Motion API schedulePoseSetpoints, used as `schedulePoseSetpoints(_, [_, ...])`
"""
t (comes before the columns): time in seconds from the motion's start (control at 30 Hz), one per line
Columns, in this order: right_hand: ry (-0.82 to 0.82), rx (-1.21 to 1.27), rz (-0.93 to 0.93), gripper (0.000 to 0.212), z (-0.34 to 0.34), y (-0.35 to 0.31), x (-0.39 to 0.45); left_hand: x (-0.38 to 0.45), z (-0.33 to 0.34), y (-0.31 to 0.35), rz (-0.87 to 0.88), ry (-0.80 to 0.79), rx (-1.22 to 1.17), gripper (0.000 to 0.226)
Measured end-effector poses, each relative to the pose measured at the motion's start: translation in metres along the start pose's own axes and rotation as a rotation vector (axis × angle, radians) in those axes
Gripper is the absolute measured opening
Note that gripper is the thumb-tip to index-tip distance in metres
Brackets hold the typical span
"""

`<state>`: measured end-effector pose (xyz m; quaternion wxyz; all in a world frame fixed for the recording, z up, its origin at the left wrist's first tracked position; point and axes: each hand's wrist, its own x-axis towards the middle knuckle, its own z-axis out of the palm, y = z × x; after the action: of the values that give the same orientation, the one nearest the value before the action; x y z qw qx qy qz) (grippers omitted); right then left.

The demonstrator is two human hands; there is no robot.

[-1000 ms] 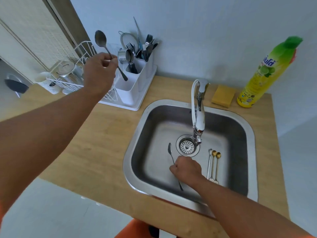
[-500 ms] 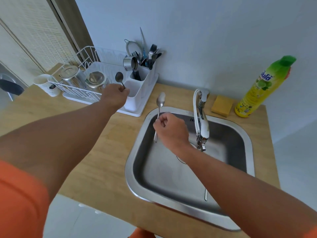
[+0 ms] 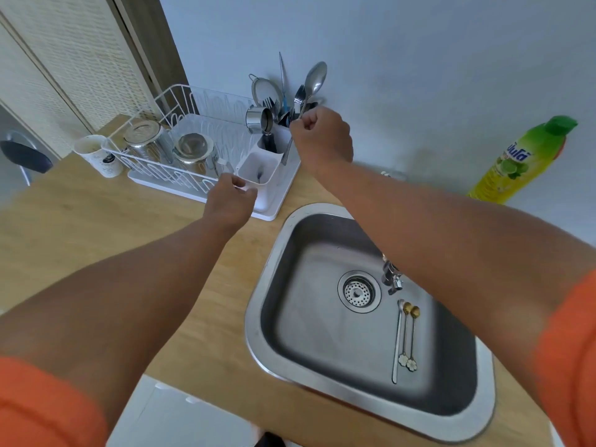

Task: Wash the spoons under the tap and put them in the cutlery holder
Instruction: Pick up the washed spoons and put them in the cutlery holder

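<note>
Wooden counter (image 3: 96,227) against a pale blue-grey wall, steel sink (image 3: 258,317) set into it at right. White dish rack (image 3: 193,101) at back left, cutlery holder (image 3: 258,162) clipped on its right end, nearest the sink.

Right hand (image 3: 322,137) raised above the holder's rear compartment, fist closed around the handle of a large spoon (image 3: 314,80); bowl up, handle end slanting down past the holder's right rim. Not seated in a compartment yet.

Left hand (image 3: 230,196) low at the holder's front corner, fingers curled loosely, touching the front rim. Holding anything: cannot tell, nothing visible in it. Front compartment with one dark utensil handle inside.

Rear compartments crowded: forks, a small strainer (image 3: 266,91), a thin blue-handled tool, a steel cup (image 3: 258,119) tipped on its side.

Sink basin: drain strainer (image 3: 358,291) near centre, tap spout (image 3: 392,279) mostly hidden behind right forearm. Three long thin spoons (image 3: 405,337) lying side by side right of the drain, bowls toward the drain, two gold-bowled with flower-shaped ends, one plain silver. All apart from both hands.

Rack: two steel pots (image 3: 142,141) upside down. White mug (image 3: 96,153) on the counter just left of the rack. Green-and-yellow dish soap bottle (image 3: 519,159) standing at back right by the wall. Orange sleeves at both lower corners.
</note>
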<state>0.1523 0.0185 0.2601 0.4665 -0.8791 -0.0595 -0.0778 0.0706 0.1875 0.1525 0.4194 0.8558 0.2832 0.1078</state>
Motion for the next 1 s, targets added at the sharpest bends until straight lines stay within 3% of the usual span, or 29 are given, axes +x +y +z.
schedulePoseSetpoints(0.23, [-0.067, -0.009, 0.018, 0.017, 0.032, -0.004, 0.004, -0.029, 0.010, -0.030, -0.040, -0.046, 0.028, 0.023])
schedulePoseSetpoints(0.53, [-0.308, -0.145, 0.008, 0.017, 0.050, 0.019, -0.017, -0.049, 0.018, -0.048, -0.039, -0.088, 0.062, 0.018])
schedulePoseSetpoints(0.63, [-0.349, -0.173, 0.048, 0.024, 0.046, 0.026, -0.024, -0.052, 0.022, -0.048, -0.021, -0.112, 0.101, 0.018])
schedulePoseSetpoints(0.77, [-0.416, -0.217, 0.122, 0.018, 0.034, 0.043, -0.038, -0.059, 0.033, -0.042, -0.005, -0.148, 0.136, 0.017])
schedulePoseSetpoints(1.0, [-0.421, -0.250, 0.258, 0.024, 0.023, 0.097, -0.090, -0.070, 0.063, -0.023, 0.008, -0.263, 0.096, 0.013])
